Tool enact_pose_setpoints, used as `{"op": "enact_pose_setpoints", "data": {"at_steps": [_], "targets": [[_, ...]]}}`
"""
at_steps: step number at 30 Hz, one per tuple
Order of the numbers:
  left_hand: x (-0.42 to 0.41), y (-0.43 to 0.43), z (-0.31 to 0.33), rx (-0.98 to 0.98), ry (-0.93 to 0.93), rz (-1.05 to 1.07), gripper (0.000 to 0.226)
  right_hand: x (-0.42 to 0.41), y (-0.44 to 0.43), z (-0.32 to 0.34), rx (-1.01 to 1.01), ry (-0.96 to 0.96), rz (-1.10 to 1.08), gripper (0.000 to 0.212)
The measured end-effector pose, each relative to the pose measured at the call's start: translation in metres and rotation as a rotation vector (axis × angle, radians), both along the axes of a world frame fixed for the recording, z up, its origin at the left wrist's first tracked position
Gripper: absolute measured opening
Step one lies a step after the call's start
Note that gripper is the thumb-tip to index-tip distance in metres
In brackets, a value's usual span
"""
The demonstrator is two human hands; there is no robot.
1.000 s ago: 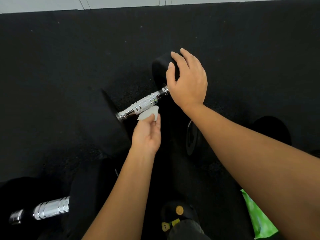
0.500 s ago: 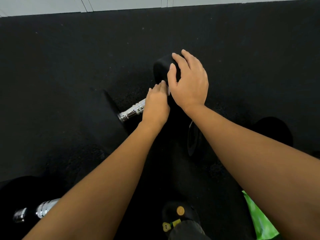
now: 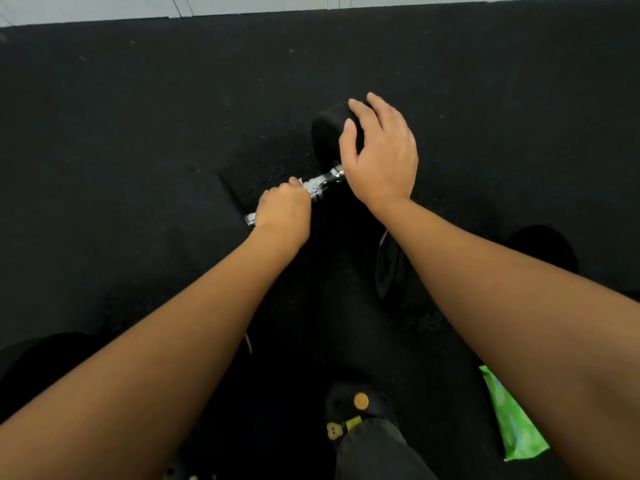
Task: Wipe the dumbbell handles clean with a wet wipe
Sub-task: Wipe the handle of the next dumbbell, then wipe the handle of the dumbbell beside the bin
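Your left hand (image 3: 284,212) is closed around the chrome dumbbell handle (image 3: 320,185), fist wrapped over its near-left stretch, with a scrap of white wet wipe (image 3: 307,182) showing at the knuckles. Your right hand (image 3: 381,154) lies spread and flat on the black far weight head (image 3: 327,133), fingers open, pinning rather than grasping. The dumbbell sits on the black rubber floor (image 3: 138,133), mid-scene. Handle's long axis runs from near-left up to far-right. Bare chrome shows on the far-right side of your fist, between it and your right hand; a small stub shows at the near-left end. Judgement: any wiping stroke has to travel along that diagonal, and the left hand is the one already on it. Green wipe packet (image 3: 512,420) lies near-right, well apart.
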State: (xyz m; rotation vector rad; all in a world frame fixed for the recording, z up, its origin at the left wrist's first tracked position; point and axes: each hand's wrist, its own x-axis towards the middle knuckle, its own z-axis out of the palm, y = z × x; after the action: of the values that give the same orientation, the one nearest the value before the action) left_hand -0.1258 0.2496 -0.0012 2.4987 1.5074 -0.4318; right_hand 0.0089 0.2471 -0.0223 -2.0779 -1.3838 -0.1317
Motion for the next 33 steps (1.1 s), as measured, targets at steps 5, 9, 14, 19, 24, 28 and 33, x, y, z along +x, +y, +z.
{"op": "enact_pose_setpoints", "data": {"at_steps": [5, 9, 14, 19, 24, 28, 33], "targets": [[-0.007, -0.008, 0.034, -0.187, -0.24, 0.195, 0.034, 0.004, -0.005, 0.012, -0.174, 0.024, 0.097, 0.044], [-0.025, -0.022, 0.06, -0.48, -0.644, 0.56, 0.029, -0.001, -0.029, 0.039, -0.234, 0.354, 0.085, 0.04], [-0.044, -0.052, 0.1, -0.883, -1.11, 0.842, 0.036, -0.035, -0.101, 0.078, -0.156, 0.841, -0.033, 0.026], [-0.046, -0.085, 0.154, -1.038, -1.207, 0.791, 0.035, -0.051, -0.166, 0.132, -0.285, 1.463, 0.107, 0.033], [-0.038, -0.13, 0.206, -0.944, -1.141, 0.732, 0.026, -0.051, -0.213, 0.187, -0.176, 1.588, 0.14, 0.025], [-0.03, -0.165, 0.236, -0.752, -1.018, 0.62, 0.012, -0.043, -0.25, 0.223, -0.141, 1.57, 0.113, 0.024], [-0.02, -0.2, 0.265, -0.592, -0.969, 0.442, 0.011, -0.03, -0.292, 0.249, -0.098, 1.563, 0.057, 0.012]]}}
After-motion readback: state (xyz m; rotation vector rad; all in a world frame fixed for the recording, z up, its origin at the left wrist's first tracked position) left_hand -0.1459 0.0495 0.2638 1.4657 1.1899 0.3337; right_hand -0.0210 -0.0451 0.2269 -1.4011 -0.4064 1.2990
